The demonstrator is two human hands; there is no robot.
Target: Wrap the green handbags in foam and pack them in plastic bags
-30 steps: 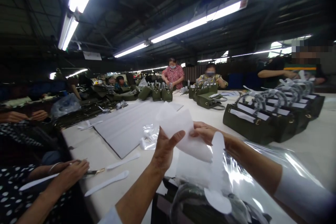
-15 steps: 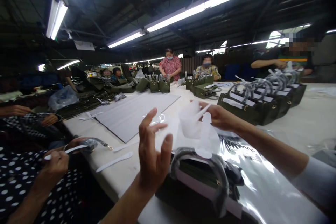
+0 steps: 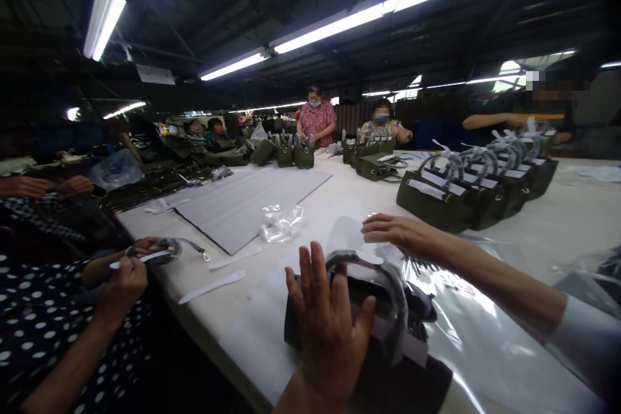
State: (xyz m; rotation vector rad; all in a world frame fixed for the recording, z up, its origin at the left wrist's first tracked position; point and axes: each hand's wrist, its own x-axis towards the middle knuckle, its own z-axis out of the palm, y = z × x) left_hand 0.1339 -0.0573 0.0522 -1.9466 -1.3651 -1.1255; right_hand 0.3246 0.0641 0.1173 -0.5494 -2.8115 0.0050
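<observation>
A dark green handbag stands at the near edge of the table, its wrapped handle upright with a white strip on top. My left hand is spread with fingers up, over the bag's left part beside the handle. Beyond the bag, my right hand reaches in from the right, palm down with fingers extended, over white paper and clear film. A sheet of shiny clear plastic lies to the right of the bag.
More green handbags stand in a row at the right. A grey board, crumpled plastic and white strips lie on the table. At the left, a person's hands hold a wrapped strap. Other people are across the table.
My left hand has moved right and down over the bag. My right hand has lowered and flattened, and the raised white paper is down. The bag's handle has shifted slightly left.
</observation>
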